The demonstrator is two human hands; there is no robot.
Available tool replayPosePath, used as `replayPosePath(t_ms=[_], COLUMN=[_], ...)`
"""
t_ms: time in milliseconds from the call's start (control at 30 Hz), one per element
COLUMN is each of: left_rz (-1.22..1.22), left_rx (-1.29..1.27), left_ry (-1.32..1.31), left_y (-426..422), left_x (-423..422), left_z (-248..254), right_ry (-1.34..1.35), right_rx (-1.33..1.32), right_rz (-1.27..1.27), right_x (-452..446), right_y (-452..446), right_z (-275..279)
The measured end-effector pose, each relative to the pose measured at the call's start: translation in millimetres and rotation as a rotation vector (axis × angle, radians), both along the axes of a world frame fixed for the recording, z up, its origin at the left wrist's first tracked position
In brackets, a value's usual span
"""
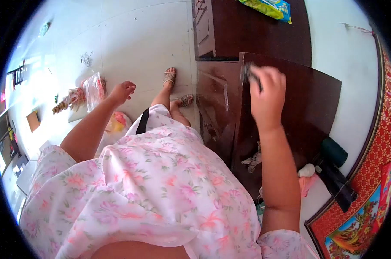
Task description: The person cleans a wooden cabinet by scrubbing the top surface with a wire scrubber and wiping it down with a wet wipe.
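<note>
My right hand (268, 93) is raised over the dark brown wooden cabinet (299, 103). Its fingers are closed on a small dark object (248, 73), which is smeared by motion, so its kind does not show. That object is at the raised front edge of the cabinet top. Away from the cabinet, my left hand (123, 91) hangs over the pale floor with its fingers loosely curled in. Nothing shows in it.
A green and yellow packet (271, 9) lies on the far cabinet section. Crumpled paper (253, 162) and a dark green cylinder (333, 152) are nearer me. Plastic bags (93, 90) stand on the tiled floor at left. A red patterned picture (355, 216) is at lower right.
</note>
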State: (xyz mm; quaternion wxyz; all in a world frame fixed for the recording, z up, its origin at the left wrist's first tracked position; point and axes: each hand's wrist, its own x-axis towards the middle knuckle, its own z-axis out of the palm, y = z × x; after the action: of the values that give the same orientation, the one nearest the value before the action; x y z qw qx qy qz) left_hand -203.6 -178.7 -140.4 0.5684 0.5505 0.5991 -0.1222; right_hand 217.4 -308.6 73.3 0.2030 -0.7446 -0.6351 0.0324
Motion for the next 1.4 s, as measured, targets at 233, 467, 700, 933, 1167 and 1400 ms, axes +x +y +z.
replayPosePath(t_ms=[233, 467, 700, 933, 1167, 1400], left_rz=[-0.005, -0.007, -0.018, -0.039, 0.031, -0.001], left_rx=[0.049, 0.004, 0.043, -0.017, 0.037, 0.005], left_ry=[-0.011, -0.004, -0.056, 0.03, -0.037, 0.005], left_y=[7, 4, 7, 4, 1, -2], left_x=[3, -5, 17, -10, 7, 1], left_z=[26, -2, 20, 2, 18, 16], right_ry=[0.02, -0.014, 0.065, -0.07, -0.011, -0.164], right_rx=[0.001, 0.03, -0.076, -0.039, -0.164, -0.094], right_rz=[0.028, -0.01, -0.09, -0.154, -0.215, -0.158], right_x=[1, 4, -5, 33, -2, 24], right_y=[2, 8, -57, 1, -71, -10], right_z=[3, -1, -1, 0, 5, 7])
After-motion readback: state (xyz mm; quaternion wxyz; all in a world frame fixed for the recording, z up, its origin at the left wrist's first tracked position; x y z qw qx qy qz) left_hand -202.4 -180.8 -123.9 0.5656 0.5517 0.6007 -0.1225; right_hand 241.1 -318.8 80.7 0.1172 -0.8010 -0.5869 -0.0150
